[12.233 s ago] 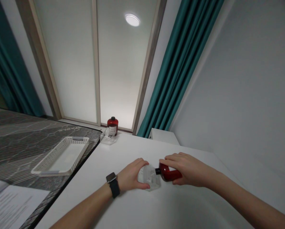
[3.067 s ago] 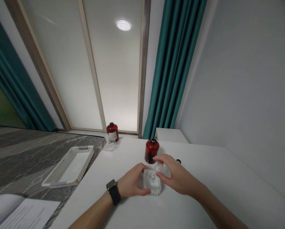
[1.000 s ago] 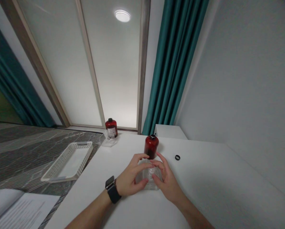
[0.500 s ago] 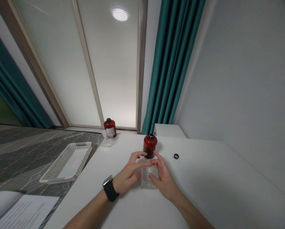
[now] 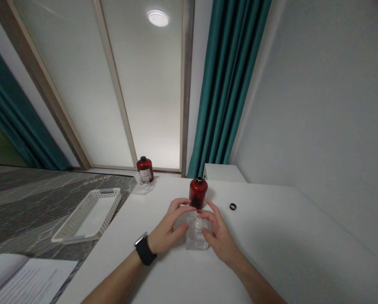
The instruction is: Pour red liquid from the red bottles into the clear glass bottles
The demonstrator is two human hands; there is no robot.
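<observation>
A clear, squarish container (image 5: 197, 244) with a rounded clear knob-like part on top sits on the white table between my hands. My left hand (image 5: 169, 228), with a smartwatch on the wrist, is at its left side, fingers stretched out and apart. On the other side my right hand (image 5: 221, 240) curves over its right edge with fingers spread; whether the fingertips touch it I cannot tell. Just beyond the fingertips stands a dark red bottle (image 5: 198, 192) with an uncapped-looking neck. A small black ring (image 5: 232, 206) lies to the right of the bottle.
At the table's far left corner, a second red bottle (image 5: 145, 169) with a label and black cap stands behind another clear container (image 5: 142, 189). A white basket (image 5: 108, 223) is left of the table (image 5: 271, 253). Open printed pages (image 5: 33, 274) lie at the lower left.
My hands have drawn slightly apart, the right one a little to the right. More of the clear container and its rounded top shows between them. Both bottles and the ring stay in place.
</observation>
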